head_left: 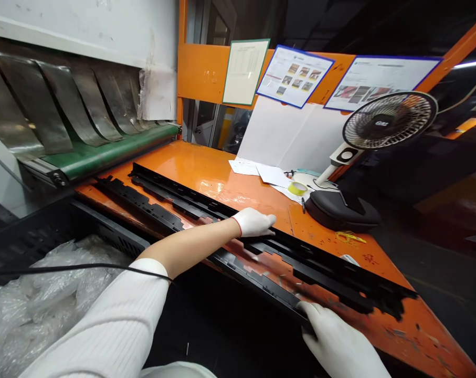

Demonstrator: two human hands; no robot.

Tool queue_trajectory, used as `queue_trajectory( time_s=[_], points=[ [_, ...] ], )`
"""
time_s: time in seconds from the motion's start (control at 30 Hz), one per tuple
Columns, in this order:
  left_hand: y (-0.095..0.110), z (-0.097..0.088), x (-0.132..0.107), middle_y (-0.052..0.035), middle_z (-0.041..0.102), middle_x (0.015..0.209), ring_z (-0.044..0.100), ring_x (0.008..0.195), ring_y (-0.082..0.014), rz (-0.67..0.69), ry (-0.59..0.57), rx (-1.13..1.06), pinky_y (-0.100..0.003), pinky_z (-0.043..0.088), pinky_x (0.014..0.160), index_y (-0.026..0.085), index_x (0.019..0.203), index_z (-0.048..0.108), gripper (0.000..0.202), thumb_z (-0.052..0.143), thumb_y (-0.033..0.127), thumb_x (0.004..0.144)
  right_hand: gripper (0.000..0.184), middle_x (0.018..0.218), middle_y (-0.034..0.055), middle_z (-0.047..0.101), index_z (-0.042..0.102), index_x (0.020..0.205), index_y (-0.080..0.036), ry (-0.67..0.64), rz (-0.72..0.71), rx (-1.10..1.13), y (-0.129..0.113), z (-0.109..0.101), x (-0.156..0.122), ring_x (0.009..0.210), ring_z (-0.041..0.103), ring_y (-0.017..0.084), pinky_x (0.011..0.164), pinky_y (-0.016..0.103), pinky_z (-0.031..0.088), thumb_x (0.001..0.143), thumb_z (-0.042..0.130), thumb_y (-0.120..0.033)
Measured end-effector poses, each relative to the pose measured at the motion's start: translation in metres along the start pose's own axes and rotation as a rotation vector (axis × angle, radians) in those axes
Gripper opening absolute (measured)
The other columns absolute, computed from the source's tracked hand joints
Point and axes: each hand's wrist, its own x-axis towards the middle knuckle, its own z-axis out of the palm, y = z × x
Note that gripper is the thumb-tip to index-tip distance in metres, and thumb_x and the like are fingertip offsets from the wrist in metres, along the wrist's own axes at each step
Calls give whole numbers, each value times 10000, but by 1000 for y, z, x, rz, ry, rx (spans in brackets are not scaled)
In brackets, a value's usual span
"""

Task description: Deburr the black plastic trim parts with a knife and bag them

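Note:
Two long black plastic strips lie side by side across the orange table. My left hand (pixel 255 222), in a white glove with a red cuff edge, is on the middle of the far strip (pixel 320 262), its fingers bent over the edge and partly hidden. The near strip (pixel 261 281) runs along the table's front edge, with notches along its side. My right hand (pixel 338 338), also in a white glove, is closed round the right end of this near strip, thumb on top.
A green conveyor belt (pixel 115 152) comes out under hanging flaps (pixel 52 105) at left. A black crate (pixel 115 231) holds clear plastic wrap (pixel 56 294). Farther back on the orange table (pixel 175 157) are papers (pixel 271 174), yellow tape (pixel 297 189), a fan (pixel 389 123) and a black case (pixel 340 210).

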Motion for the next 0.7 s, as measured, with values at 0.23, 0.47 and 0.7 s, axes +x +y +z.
queue_trajectory(
  time_s=[0.23,0.47,0.7],
  points=[
    [47,-21,4,-118,742,949,734,905,-300,329,232,51,-359,494,672,177,1190,655,323,614,449,1020,429,1144,60,762,726,1275,-474,45,105,-25,27,-10,-19,1103,729,410,834,565,621,893,791,-292],
    [61,-26,0,-154,736,1002,730,978,-297,236,319,64,-358,516,750,161,1170,672,244,506,302,1060,401,1175,184,779,748,1245,-160,16,354,-92,13,-13,-1,1035,778,333,907,429,628,863,661,-75],
    [65,-19,-6,-173,755,926,763,934,-359,97,207,119,-402,558,759,146,1224,655,305,493,355,1070,237,905,94,798,783,979,-200,-89,389,-46,-48,-75,24,844,768,295,742,352,537,1026,701,-417]
  ],
)
